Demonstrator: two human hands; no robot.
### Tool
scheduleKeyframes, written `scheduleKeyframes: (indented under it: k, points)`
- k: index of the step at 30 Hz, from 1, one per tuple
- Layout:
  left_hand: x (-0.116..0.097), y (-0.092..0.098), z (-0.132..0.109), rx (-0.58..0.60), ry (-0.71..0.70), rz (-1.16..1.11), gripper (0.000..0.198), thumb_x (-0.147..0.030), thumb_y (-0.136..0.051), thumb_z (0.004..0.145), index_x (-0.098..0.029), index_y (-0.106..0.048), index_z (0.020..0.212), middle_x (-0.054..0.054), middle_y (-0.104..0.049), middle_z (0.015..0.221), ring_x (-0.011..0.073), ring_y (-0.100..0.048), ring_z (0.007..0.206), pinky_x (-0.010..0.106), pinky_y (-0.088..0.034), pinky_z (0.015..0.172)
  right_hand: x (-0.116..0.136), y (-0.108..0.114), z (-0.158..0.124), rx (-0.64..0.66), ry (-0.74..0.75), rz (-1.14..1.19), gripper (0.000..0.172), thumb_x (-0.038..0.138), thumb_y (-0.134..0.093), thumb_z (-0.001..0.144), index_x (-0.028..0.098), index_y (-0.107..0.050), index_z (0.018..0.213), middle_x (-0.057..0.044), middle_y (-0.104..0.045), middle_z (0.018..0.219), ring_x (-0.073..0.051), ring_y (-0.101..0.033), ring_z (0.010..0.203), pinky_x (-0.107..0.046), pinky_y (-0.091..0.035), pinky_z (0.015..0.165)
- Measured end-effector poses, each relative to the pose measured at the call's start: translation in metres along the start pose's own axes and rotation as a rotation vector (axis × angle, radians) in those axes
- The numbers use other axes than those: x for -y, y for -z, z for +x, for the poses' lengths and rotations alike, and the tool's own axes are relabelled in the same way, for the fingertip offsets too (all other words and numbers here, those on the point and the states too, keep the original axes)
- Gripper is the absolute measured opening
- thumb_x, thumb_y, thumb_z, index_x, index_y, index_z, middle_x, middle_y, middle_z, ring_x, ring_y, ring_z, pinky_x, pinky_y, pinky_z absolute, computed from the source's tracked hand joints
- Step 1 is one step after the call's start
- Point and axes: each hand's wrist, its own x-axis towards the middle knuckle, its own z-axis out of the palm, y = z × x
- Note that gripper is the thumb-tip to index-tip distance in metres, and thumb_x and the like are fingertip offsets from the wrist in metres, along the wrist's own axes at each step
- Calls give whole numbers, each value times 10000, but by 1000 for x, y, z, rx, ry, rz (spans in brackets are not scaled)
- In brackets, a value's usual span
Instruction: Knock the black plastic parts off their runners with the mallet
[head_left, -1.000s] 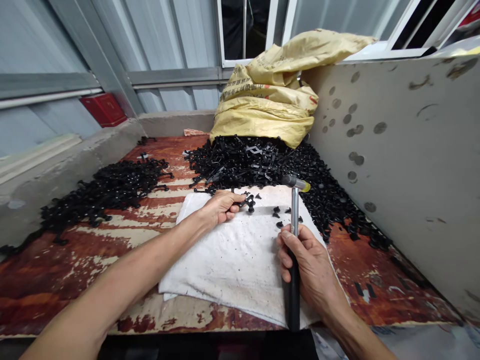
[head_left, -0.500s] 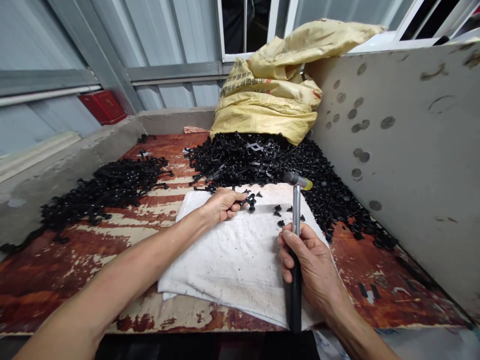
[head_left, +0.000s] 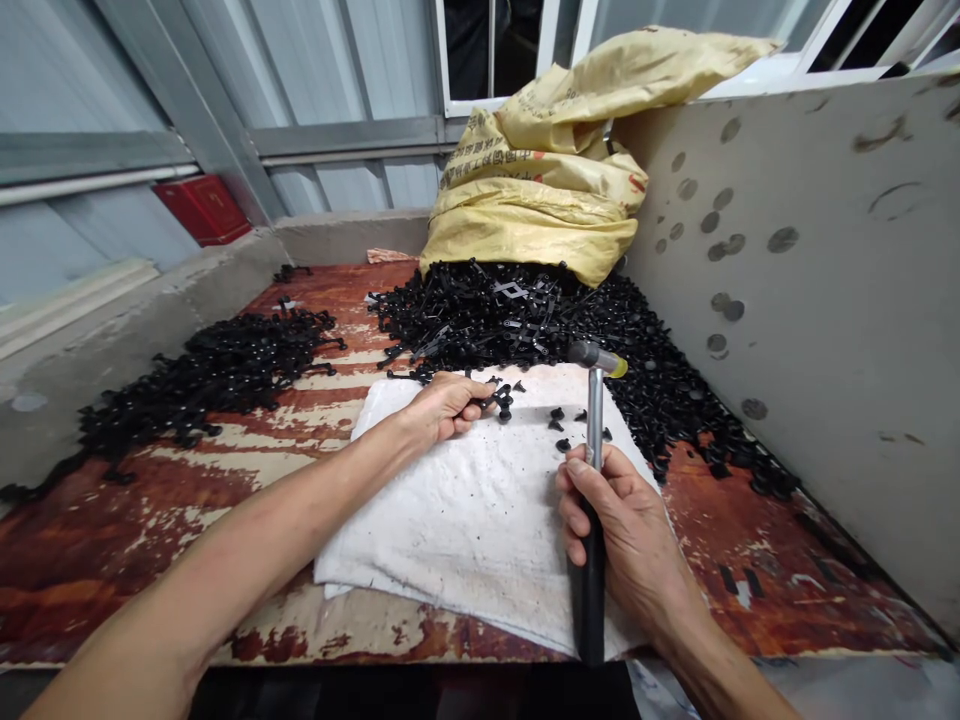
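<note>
Right now the left hand (head_left: 442, 408) rests on the far left part of the white cloth (head_left: 465, 520), its fingers (head_left: 471, 398) pinched together on a small black plastic part (head_left: 499, 400) that sticks out to the right of the fingertips and lies on the cloth. The part's shape is too small to read well; it seems to stretch roughly left to right, away from the thumb.

Nearer the camera, the right hand (head_left: 626, 535) is clamped around the black grip of a small hammer (head_left: 592, 470). The hammer's shaft stands nearly upright in the picture, running away from the person, and its metal head (head_left: 592, 356), with a yellow tip on the right end, hangs above the far edge of the cloth. So the held part lies to the left of the hammer head and a little nearer than it, with a gap of bare cloth between them. The left hand is the one touching the part; the right hand is well apart from it.

A few loose black bits (head_left: 559, 425) lie on the cloth between the part and the hammer shaft. Beyond the cloth, on the worn red counter (head_left: 112, 540), sit a big heap of black parts (head_left: 525, 315) and a second heap to the left (head_left: 217, 370), with a yellow sack (head_left: 547, 190) behind.
</note>
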Motion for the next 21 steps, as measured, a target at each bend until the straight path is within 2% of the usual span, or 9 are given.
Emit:
scheduleKeyframes:
  k: [8, 16, 19, 21]
  points:
    - [-1, 0, -2, 9, 4, 21, 270, -64, -604, 848, -127, -503, 606, 48, -616, 489, -1, -338, 290, 128, -168, 304, 0, 2, 0, 1, 2, -5, 414, 460, -805, 630, 205, -531, 806, 80, -545, 621, -34, -392, 393, -144, -388, 268]
    - [1, -3, 1, -40, -40, 102, 231, -84, -618, 834, -129, -515, 632, 36, -612, 506, 5, -327, 305, 170, -147, 336, -1, 1, -1, 19, -12, -35, 420, 474, -775, 648, 219, -498, 835, 81, -553, 622, -44, -382, 399, -156, -383, 286]
    - [-2, -5, 0, -60, -40, 169, 241, -78, -620, 818, -128, -511, 609, 45, -611, 505, 11, -333, 315, 189, -146, 353, 7, 3, -1, 63, -23, -160, 415, 521, -717, 688, 224, -490, 869, 74, -549, 624, -55, -379, 404, -171, -378, 303]
    - [-6, -6, -1, -63, -33, 186, 248, -70, -611, 816, -125, -510, 596, 54, -604, 496, 14, -340, 318, 193, -139, 360, 16, 7, 3, 116, -8, -358, 382, 543, -627, 766, 219, -516, 936, 64, -535, 628, -69, -381, 399, -189, -363, 308]
